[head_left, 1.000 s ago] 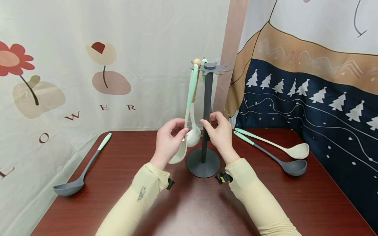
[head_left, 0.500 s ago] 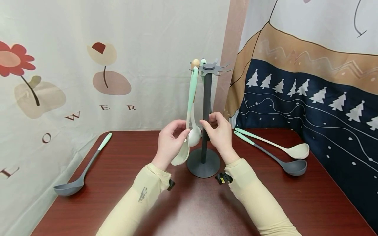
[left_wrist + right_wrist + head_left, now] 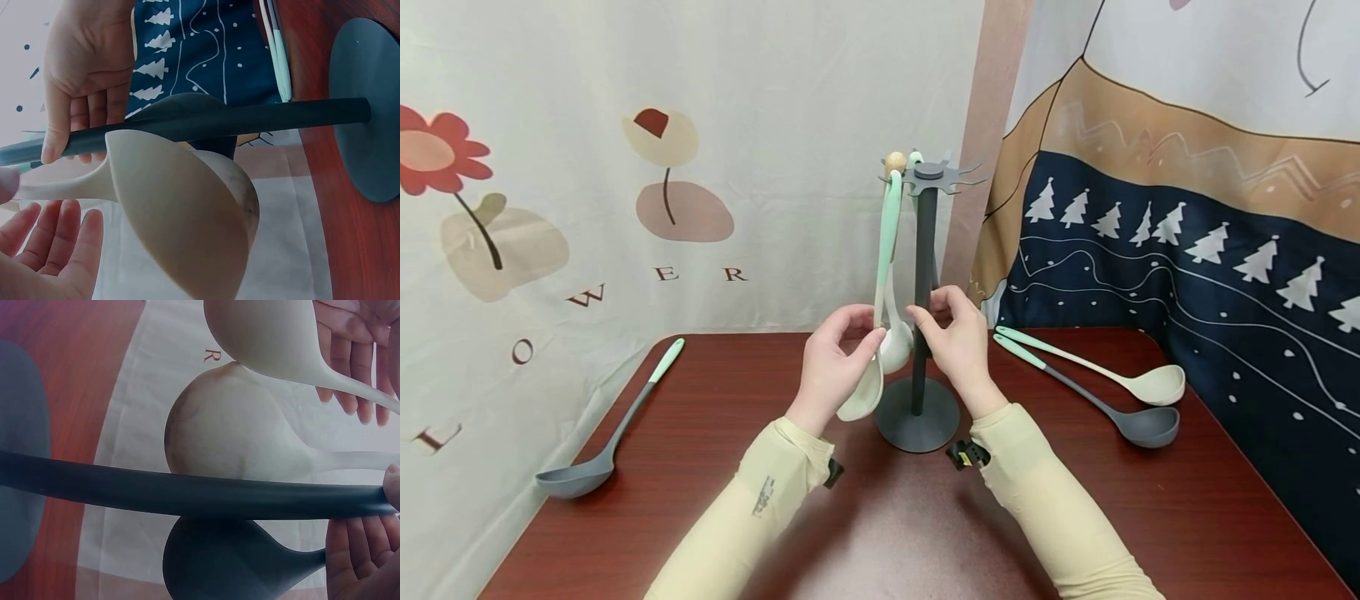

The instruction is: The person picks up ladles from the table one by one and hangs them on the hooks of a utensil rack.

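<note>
My left hand (image 3: 829, 367) pinches the neck of a cream ladle (image 3: 863, 392) with a mint handle. The ladle hangs almost upright, its handle top at a hook on the left of the dark grey utensil rack (image 3: 927, 250). Thumb in front and fingers behind, my right hand (image 3: 957, 346) holds the rack's post. Another pale ladle (image 3: 896, 347), with a wooden handle end, hangs between the cream one and the post. A dark grey ladle (image 3: 231, 562) hangs behind the post, close to my right fingers, mostly hidden in the head view.
The rack's round base (image 3: 917, 429) stands on the reddish-brown table (image 3: 880, 533). At the left lies a grey ladle (image 3: 580, 477). On the right, a cream ladle (image 3: 1153, 385) and another grey ladle (image 3: 1150, 427) lie side by side. Printed curtains rise behind the table.
My left hand and the cream ladle have shifted slightly right, closer to the post. The rack top has leaned a little left; my right hand has stayed on the post.
</note>
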A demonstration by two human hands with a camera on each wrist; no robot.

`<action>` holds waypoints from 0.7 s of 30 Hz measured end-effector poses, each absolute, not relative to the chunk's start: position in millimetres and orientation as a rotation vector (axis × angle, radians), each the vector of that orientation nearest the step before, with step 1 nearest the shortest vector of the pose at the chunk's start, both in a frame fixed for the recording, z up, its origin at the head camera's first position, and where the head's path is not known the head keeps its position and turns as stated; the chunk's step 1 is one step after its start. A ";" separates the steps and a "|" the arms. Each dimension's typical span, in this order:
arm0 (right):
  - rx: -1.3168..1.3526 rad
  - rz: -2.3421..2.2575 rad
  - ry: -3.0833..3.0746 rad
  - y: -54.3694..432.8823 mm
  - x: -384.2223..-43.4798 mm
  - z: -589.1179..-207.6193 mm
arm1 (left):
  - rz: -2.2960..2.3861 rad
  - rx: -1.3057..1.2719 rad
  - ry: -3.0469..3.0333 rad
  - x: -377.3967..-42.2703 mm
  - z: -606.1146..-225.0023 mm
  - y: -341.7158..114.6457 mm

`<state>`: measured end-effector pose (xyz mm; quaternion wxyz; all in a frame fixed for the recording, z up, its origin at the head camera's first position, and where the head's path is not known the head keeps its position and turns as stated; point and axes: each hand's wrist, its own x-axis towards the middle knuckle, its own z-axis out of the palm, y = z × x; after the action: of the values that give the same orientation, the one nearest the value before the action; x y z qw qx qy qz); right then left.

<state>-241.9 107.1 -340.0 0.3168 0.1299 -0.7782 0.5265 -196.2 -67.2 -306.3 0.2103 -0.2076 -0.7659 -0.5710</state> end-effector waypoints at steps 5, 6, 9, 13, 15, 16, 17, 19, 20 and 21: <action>0.338 1.392 -2.052 106.3 -241.4 -339.9 | -1.616 -0.543 -2.151 -215.4 -329.6 -76.4; 0.338 1.392 -2.053 106.1 -241.4 -339.8 | -1.611 -0.544 -2.150 -219.4 -334.5 -79.1; 0.342 1.392 -2.052 105.8 -241.4 -339.7 | -1.575 -0.542 -2.160 -223.3 -340.4 -86.9; 0.345 1.396 -2.049 105.7 -241.5 -339.7 | -1.528 -0.546 -2.171 -226.4 -348.0 -98.0; 0.347 1.399 -2.047 105.7 -241.6 -339.8 | -1.500 -0.534 -2.186 -227.2 -351.3 -102.9; 0.349 1.399 -2.046 105.8 -241.7 -339.8 | -1.485 -0.529 -2.193 -227.5 -352.9 -105.1; 0.351 1.398 -2.045 105.8 -241.7 -339.8 | -1.469 -0.523 -2.198 -228.0 -354.6 -107.4; 0.354 1.398 -2.042 105.8 -241.6 -339.7 | -1.425 -0.516 -2.211 -228.6 -357.7 -111.8; 0.355 1.398 -2.041 105.9 -241.6 -339.6 | -1.398 -0.514 -2.216 -229.3 -359.6 -113.8; 0.355 1.396 -2.041 105.9 -241.5 -339.5 | -1.375 -0.516 -2.217 -229.7 -361.3 -115.9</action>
<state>-241.5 105.9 -339.5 0.3160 0.1349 -0.7751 0.5302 -229.7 -115.9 -361.3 0.2385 -0.1884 -0.8096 -0.5022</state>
